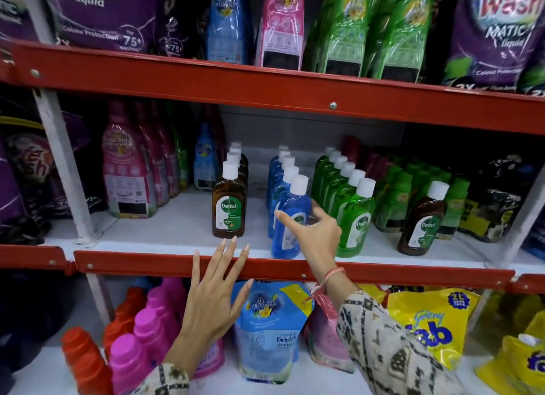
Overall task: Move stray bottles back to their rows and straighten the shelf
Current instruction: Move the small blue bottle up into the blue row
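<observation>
Touching blue bottle (290, 217), perhaps ungripped.

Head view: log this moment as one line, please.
right hand open, fingers on front blue bottle | left hand open at shelf edge | stray brown bottle by green row, unmoved

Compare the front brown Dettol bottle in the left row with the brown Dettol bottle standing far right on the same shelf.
The left brown bottle heads a row of brown bottles; the right brown bottle stands alone before green packs. The left one is upright and faces forward; the right one appears tilted and turned. Neither is touched by a hand. Both have white caps and green Dettol labels.
</observation>
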Tool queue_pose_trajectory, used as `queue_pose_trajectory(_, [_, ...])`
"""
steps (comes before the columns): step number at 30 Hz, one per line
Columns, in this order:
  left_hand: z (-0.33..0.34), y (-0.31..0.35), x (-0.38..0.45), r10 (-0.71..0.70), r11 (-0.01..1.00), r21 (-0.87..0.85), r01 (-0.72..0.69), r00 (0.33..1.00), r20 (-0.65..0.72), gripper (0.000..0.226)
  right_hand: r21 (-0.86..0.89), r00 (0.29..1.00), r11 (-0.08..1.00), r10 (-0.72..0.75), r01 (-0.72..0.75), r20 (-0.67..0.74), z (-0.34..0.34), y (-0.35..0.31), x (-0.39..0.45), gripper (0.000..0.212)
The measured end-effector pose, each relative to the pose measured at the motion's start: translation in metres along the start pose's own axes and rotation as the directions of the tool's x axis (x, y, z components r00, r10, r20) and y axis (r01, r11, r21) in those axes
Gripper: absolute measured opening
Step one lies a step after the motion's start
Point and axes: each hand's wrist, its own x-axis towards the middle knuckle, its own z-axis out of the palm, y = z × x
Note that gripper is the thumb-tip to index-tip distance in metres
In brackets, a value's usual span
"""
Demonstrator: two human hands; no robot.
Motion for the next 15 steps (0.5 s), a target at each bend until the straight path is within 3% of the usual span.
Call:
queue_pose_trajectory(8, [-0.001, 0.002, 0.000, -0.022, 0.998, -0.055, 0.021, 1.000, -0.018, 0.057, -0.053, 0.994, 0.994, -0.089, 0.092, 0.061, -0.005, 0.004, -0.006, 0.069])
queue_pose_trajectory(12, [-0.003, 0.003, 0.000, -0.026, 0.999, -0.040, 0.025, 0.999, -0.022, 0.056, -0.060, 0.987, 0.994, -0.078, 0.088, 0.143, -0.016, 0.014, -0.011, 0.088])
queue_pose_trajectory(15, [-0.003, 0.004, 0.000, -0.036, 0.999, -0.037, 0.035, 0.999, -0.027, 0.057, -0.040, 0.985, 0.993, -0.109, 0.115, 0.135, -0.036, 0.025, -0.014, 0.077])
